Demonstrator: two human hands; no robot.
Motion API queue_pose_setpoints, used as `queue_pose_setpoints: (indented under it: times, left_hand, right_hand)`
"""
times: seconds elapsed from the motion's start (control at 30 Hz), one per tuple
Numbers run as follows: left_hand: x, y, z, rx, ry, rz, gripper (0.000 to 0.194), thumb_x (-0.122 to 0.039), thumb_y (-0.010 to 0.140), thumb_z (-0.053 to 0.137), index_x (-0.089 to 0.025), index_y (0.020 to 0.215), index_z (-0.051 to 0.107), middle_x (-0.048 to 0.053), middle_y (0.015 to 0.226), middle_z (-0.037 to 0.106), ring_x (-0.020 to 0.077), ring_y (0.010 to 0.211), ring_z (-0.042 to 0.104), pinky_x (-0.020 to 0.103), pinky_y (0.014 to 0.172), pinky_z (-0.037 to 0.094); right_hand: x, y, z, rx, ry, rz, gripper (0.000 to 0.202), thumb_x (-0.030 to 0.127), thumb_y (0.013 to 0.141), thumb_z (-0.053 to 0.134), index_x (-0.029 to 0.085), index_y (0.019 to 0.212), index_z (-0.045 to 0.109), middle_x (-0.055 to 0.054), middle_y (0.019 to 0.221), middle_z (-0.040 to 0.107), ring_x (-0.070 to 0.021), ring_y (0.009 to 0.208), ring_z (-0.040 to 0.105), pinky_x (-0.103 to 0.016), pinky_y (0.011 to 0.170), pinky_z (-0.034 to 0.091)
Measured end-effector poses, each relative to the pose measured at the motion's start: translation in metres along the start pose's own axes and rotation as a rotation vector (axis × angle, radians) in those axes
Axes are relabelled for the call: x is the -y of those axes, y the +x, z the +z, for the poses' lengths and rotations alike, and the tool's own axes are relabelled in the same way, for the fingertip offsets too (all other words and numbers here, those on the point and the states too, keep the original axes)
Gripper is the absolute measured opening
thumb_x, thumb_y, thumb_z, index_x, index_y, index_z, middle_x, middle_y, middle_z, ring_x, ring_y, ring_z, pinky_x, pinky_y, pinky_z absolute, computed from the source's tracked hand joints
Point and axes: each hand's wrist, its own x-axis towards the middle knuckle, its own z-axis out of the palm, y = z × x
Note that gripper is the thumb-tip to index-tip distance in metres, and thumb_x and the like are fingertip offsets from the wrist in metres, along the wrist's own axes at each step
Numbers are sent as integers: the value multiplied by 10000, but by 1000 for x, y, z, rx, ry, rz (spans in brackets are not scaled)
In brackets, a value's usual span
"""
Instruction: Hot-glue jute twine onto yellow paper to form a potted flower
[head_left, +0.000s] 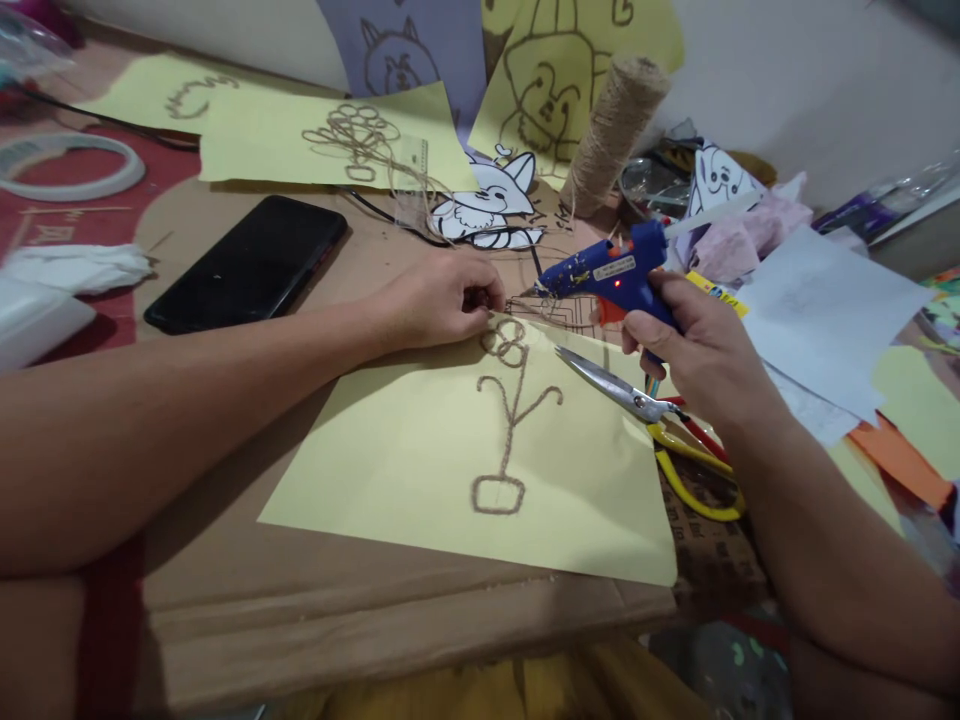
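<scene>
My right hand (pixel 694 340) grips a blue hot glue gun (pixel 611 275) with a small red light lit, its nozzle pointing left. Close to the nozzle, my left hand (pixel 442 300) has thumb and fingers pinched at the top edge of a yellow sheet (pixel 405 450). Thin twine (pixel 544 308) runs by those fingertips. On the sheet lies a brown twine flower (pixel 510 420) with looped petals, a stem, two curled leaves and a boxy pot. Scissors (pixel 637 400) with red and yellow handles rest across the sheet's right side, blades partly open, below the glue gun.
A black phone (pixel 247 265) lies left on the cardboard (pixel 217 500). Behind stand a twine spool (pixel 619 130) and a paper fox cutout (pixel 487 205). Another yellow sheet (pixel 262 145) carries twine balloons. A tape roll (pixel 71 165) is far left; white papers (pixel 825 310) are piled right.
</scene>
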Motion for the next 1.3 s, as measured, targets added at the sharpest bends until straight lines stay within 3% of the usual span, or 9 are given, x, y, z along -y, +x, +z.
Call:
queue_pose_setpoints:
  times: [0.13, 0.3, 0.47, 0.57, 0.67, 0.8, 0.97, 1.13, 1.3]
  left_hand:
    - [1, 0, 0, 5, 2, -23, 175, -172, 796, 605, -195, 890, 752, 53, 947, 773, 190, 883, 707, 268, 787, 532]
    - [2, 0, 1, -5, -5, -24, 183, -185, 783, 604, -184, 892, 750, 53, 938, 779, 185, 859, 710, 262, 779, 531]
    - [1, -1, 1, -27, 3, -34, 167, -184, 776, 621, -185, 900, 733, 43, 910, 760, 170, 818, 687, 254, 746, 515]
    - [2, -3, 1, -114, 7, -42, 156, -168, 781, 629, -210, 908, 709, 30, 898, 739, 155, 775, 658, 260, 706, 503]
    - [5, -4, 2, -246, 3, -86, 130, -181, 839, 629, -216, 950, 688, 30, 937, 729, 149, 780, 636, 285, 700, 502]
    - [8, -3, 2, -321, 6, -176, 133, -235, 916, 634, -190, 1036, 673, 48, 977, 707, 145, 781, 602, 305, 698, 496]
    - [13, -1, 4, -271, 79, -236, 186, -324, 936, 688, -201, 1076, 682, 52, 911, 682, 174, 792, 606, 303, 732, 491]
    - [28, 7, 7, -263, 198, -239, 301, -362, 913, 717, -169, 1143, 724, 101, 1003, 701, 186, 792, 595, 303, 735, 486]
    - [42, 23, 5, -178, 190, -193, 133, -335, 876, 732, -207, 853, 763, 52, 819, 716, 176, 716, 589, 266, 634, 428]
  right_hand:
    - [0, 7, 0, -17, 379, 235, 368, 504, 930, 725, 258, 1198, 677, -11, 804, 657, -169, 649, 591, -275, 477, 422]
    - [5, 13, -4, -18, 603, 318, 349, 462, 829, 813, 253, 1075, 680, 0, 762, 621, -160, 659, 557, -251, 443, 349]
    - [2, 19, -11, -85, 663, 368, 332, 330, 704, 900, 236, 905, 654, 12, 753, 594, -112, 598, 435, -241, 443, 274]
    - [-5, 22, -15, -105, 739, 384, 381, 263, 632, 920, 231, 863, 619, 21, 800, 594, -86, 604, 391, -217, 442, 232]
    - [-14, 25, -16, -106, 820, 382, 385, 278, 650, 908, 228, 874, 600, 22, 846, 602, -73, 607, 376, -193, 435, 214]
    - [-17, 26, -13, -42, 782, 389, 382, 326, 676, 903, 232, 885, 597, 30, 766, 580, -87, 591, 420, -194, 424, 233]
    - [-12, 21, -9, 71, 695, 344, 382, 370, 727, 918, 214, 954, 654, 11, 729, 659, -94, 553, 455, -210, 432, 292]
    - [-23, 22, -10, 35, 733, 333, 376, 370, 718, 934, 189, 949, 699, 16, 679, 652, -96, 572, 524, -182, 440, 361]
    - [-35, 30, -11, -36, 865, 405, 398, 322, 652, 969, 179, 881, 677, 34, 639, 592, -79, 566, 520, -147, 433, 398]
